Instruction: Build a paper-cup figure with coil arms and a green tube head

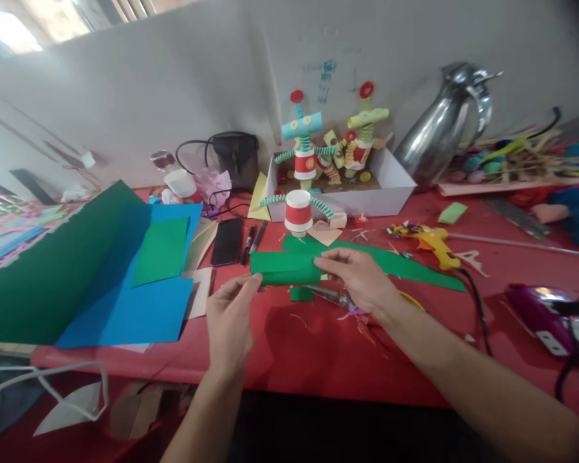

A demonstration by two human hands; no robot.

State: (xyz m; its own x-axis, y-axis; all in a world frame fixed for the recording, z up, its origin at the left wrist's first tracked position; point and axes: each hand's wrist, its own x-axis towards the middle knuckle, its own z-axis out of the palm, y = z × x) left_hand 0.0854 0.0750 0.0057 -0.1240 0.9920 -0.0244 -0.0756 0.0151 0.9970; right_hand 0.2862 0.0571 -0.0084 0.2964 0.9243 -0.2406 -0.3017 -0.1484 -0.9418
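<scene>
Between my two hands, above the red table, is a piece of green paper (287, 267) curled lengthwise, its lower edge rolled. My left hand (232, 315) pinches its left end between thumb and fingers. At the right end, my right hand (354, 273) grips it with thumb and fingertips. Scissors (330, 296) lie partly hidden under my right hand. Behind the paper stands a red and white paper cup (298, 211) with two folded green paper arms. Green paper offcuts (415, 267) lie on the table behind and to the right.
A yellow glue gun (431, 244) with a black cord lies at the right. Blue card (130, 308) and green sheets fill the left. A phone (226, 242) and pens (253, 241) lie nearby. Behind are a white box (386, 199) of paper figures and a metal jug (439, 128).
</scene>
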